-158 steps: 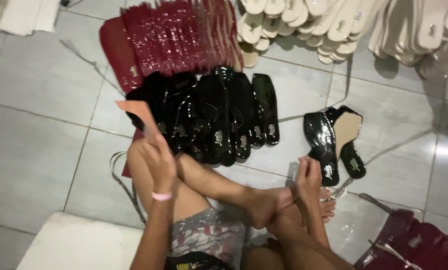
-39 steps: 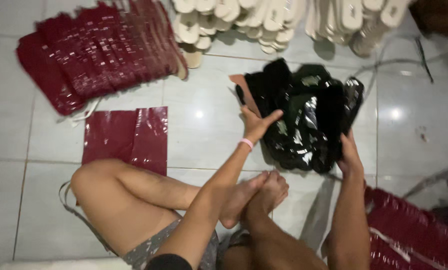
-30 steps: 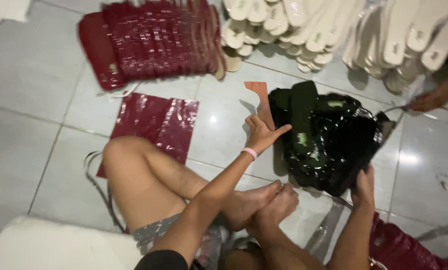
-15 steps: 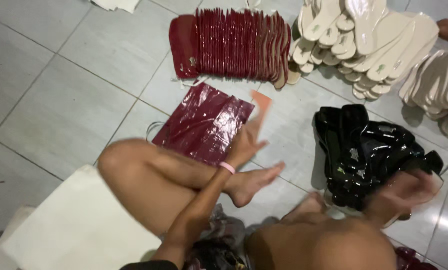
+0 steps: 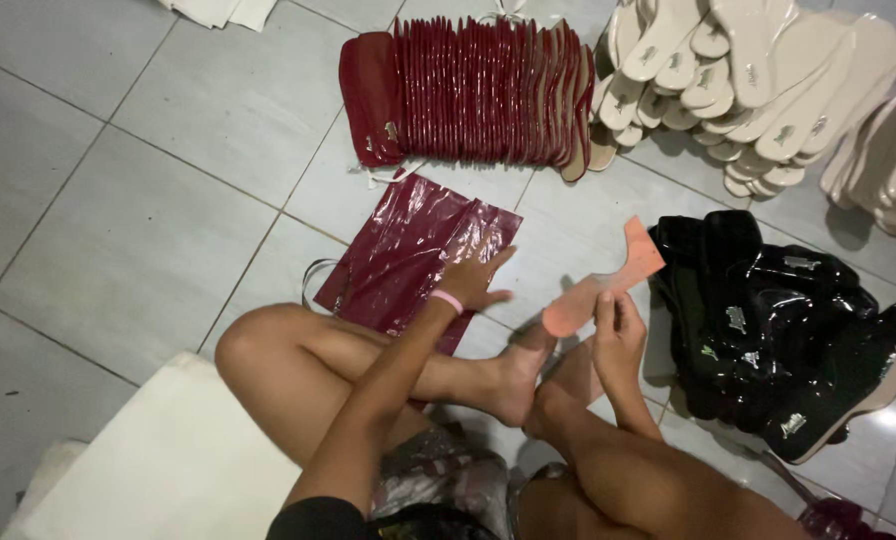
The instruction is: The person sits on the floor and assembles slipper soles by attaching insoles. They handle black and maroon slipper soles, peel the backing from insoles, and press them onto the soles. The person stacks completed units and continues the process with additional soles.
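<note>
Right hand [image 5: 618, 335] pinching salmon insole [image 5: 604, 285], left hand [image 5: 476, 283] on maroon plastic bag [image 5: 411, 255] (glossy, flat)

The bare grey tile floor [image 5: 138, 180] on the left side of the frame gives lots of room to move. Along the top, the row of dark red insoles [image 5: 478, 90] and the pile of cream insoles [image 5: 758, 80] block the way. The heap of shiny black insoles [image 5: 778, 340] fills the right side. A strip of open floor runs between the black heap and the flat red plastic bag [image 5: 408, 250]. The person's crossed legs [image 5: 368, 370] fill the bottom middle.
</note>
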